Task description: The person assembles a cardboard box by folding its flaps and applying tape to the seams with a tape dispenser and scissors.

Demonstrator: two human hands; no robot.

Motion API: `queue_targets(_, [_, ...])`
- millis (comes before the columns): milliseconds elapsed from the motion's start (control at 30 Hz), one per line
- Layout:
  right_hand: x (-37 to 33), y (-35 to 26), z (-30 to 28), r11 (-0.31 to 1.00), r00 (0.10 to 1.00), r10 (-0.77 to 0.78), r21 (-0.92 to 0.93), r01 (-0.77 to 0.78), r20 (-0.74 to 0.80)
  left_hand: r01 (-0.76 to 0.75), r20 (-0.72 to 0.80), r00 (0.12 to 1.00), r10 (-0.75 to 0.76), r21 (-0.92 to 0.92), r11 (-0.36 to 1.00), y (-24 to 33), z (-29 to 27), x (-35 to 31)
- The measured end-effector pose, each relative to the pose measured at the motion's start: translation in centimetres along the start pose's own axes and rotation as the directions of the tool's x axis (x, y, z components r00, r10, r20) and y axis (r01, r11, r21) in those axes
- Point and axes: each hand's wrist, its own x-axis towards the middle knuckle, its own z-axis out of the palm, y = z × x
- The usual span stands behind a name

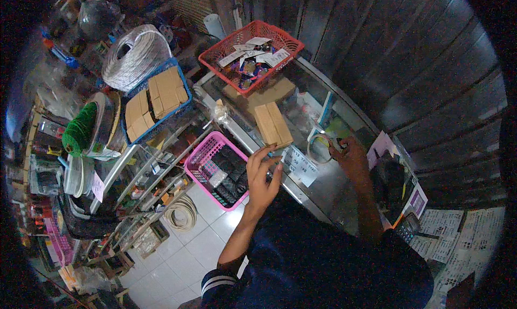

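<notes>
On the glass counter [336, 193], my right hand [353, 161] has its fingers closed at the edge of a pale ring that looks like a roll of adhesive tape [311, 150]. My left hand [262, 179] is raised near the counter's front edge, fingers apart, with nothing visible in it. Just beyond its fingertips lies a small brown cardboard box [273, 125]. A white paper with handwriting [302, 170] rests between my two hands. Below and left of my left hand, a pink basket [189, 163] contains black-wrapped packages [229, 174] and a small clear packet.
A red basket [207, 66] of carded packets stands on the counter's far end. To the left, a blue basket [186, 91] holds brown cardboard, beside a white rope coil [126, 58] and green twine [81, 128]. A calculator [408, 226] and papers lie at the right.
</notes>
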Motion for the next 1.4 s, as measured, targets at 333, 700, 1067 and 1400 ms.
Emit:
queue_targets(333, [0.8,-1.2,-0.9,0.983,0.983,-0.181,-0.005,0.182,0.034,0.007,0.069,0.998,-0.005,-0.032,0.999,0.9,-0.3,0.8])
queue_targets(700, [-1.8,-12.9,-5.5,0.521,0.561,-0.789,0.211,0.827,-0.251,0.268,0.11,0.963,-0.245,-0.359,0.894,6.6,-4.2,2.7])
queue_targets(1067, [-1.7,-16.2,-7.0,0.341,0.389,-0.921,0.542,0.768,0.027,0.358,0.187,0.933,-0.307,-0.424,0.832,8.0,-8.5,0.9])
queue_targets(1400, [-0.8,-14.3,-4.6,0.259,0.39,-0.92,0.665,0.701,-0.052,0.546,0.341,0.834,-0.433,-0.62,0.564,7.2,-7.7,-0.9])
